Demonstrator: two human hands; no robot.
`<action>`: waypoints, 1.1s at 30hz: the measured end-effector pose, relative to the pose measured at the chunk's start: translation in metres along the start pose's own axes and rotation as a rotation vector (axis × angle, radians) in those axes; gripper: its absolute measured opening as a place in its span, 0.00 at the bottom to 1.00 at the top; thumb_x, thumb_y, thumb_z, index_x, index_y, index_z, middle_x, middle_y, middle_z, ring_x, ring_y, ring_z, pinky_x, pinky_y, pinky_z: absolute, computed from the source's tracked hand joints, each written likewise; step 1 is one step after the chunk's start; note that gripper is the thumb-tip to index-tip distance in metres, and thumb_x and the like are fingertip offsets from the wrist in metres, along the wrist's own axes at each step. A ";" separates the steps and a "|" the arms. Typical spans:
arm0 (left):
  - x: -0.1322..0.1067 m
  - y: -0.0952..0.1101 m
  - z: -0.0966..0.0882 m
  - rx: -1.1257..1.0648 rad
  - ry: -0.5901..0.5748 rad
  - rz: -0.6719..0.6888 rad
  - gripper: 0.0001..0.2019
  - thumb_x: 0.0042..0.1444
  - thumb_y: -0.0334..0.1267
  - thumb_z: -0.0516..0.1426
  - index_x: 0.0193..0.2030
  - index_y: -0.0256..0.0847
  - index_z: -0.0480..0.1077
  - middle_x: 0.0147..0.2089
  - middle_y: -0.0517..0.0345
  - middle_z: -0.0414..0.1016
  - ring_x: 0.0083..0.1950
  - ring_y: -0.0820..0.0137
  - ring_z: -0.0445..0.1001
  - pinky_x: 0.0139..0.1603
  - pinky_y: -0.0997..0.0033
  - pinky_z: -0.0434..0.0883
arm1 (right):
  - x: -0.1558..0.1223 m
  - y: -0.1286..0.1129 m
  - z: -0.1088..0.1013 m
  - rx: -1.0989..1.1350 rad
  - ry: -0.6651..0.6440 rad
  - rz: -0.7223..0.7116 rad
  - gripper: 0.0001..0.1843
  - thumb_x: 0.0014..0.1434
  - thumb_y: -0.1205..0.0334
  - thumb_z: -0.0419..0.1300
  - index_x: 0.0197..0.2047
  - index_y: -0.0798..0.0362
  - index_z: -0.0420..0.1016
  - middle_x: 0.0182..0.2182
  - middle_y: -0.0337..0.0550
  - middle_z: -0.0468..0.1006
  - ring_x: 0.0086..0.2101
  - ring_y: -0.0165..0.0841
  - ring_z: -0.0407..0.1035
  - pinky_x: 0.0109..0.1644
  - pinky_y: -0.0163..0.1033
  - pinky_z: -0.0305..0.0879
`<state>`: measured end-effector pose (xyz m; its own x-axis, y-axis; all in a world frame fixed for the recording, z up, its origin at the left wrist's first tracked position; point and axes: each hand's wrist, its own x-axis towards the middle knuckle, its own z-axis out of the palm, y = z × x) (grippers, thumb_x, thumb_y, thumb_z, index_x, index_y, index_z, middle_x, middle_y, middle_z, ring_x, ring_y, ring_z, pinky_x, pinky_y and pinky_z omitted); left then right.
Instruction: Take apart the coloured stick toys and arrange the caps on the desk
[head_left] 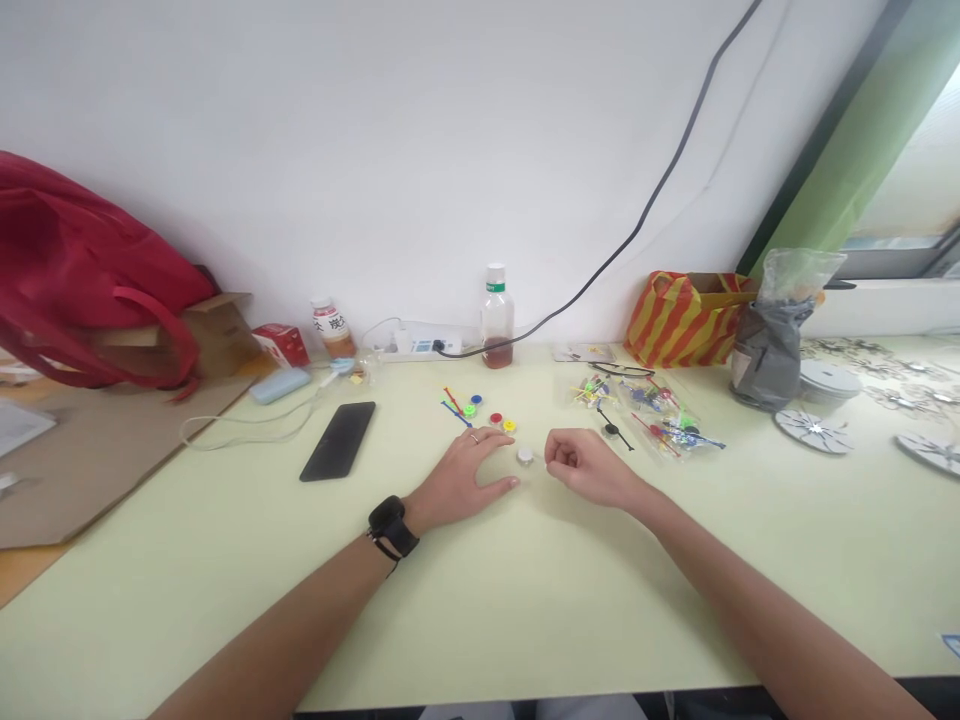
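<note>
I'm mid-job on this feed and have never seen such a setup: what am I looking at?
There is no machine here. One camera, worn on a person's head, looks forward and down at their two bare hands. The left hand, with a black watch on its wrist, is open beside a small white round piece on the pale green table. The right hand is curled on the piece's other side; I cannot tell whether it holds anything. Small coloured pieces lie just beyond the left hand, a black phone to its left, and more coloured parts beyond the right hand.
</note>
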<state>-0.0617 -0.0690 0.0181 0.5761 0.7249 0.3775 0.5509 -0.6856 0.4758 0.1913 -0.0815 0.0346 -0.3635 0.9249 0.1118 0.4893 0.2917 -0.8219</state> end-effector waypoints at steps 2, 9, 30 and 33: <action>0.000 0.003 0.001 -0.017 -0.027 0.010 0.20 0.63 0.46 0.63 0.60 0.49 0.73 0.63 0.51 0.73 0.66 0.56 0.69 0.68 0.53 0.65 | -0.003 -0.006 0.005 0.116 -0.088 -0.013 0.06 0.53 0.71 0.56 0.32 0.52 0.71 0.21 0.31 0.68 0.22 0.27 0.61 0.27 0.34 0.54; 0.004 0.000 0.001 -0.198 -0.034 -0.110 0.07 0.61 0.43 0.64 0.42 0.43 0.76 0.41 0.57 0.79 0.43 0.65 0.74 0.47 0.66 0.71 | -0.003 -0.011 0.007 0.477 -0.320 0.043 0.10 0.58 0.66 0.59 0.42 0.53 0.79 0.24 0.35 0.75 0.25 0.29 0.69 0.32 0.36 0.67; 0.008 0.002 0.002 -0.734 0.087 -0.337 0.15 0.56 0.41 0.68 0.48 0.38 0.78 0.44 0.51 0.81 0.43 0.67 0.80 0.49 0.68 0.78 | -0.002 -0.020 0.006 0.877 0.007 0.145 0.18 0.63 0.42 0.65 0.40 0.48 0.73 0.33 0.37 0.72 0.32 0.29 0.64 0.40 0.38 0.63; 0.008 0.008 0.000 -0.775 0.066 -0.326 0.16 0.57 0.41 0.68 0.50 0.38 0.78 0.47 0.49 0.82 0.46 0.66 0.80 0.52 0.67 0.77 | -0.004 -0.022 0.010 0.722 -0.057 0.138 0.20 0.66 0.39 0.60 0.47 0.47 0.73 0.28 0.33 0.63 0.26 0.28 0.56 0.33 0.37 0.55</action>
<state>-0.0524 -0.0688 0.0246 0.4104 0.8975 0.1612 0.0989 -0.2195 0.9706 0.1739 -0.0937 0.0468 -0.3868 0.9216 -0.0328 -0.1024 -0.0783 -0.9917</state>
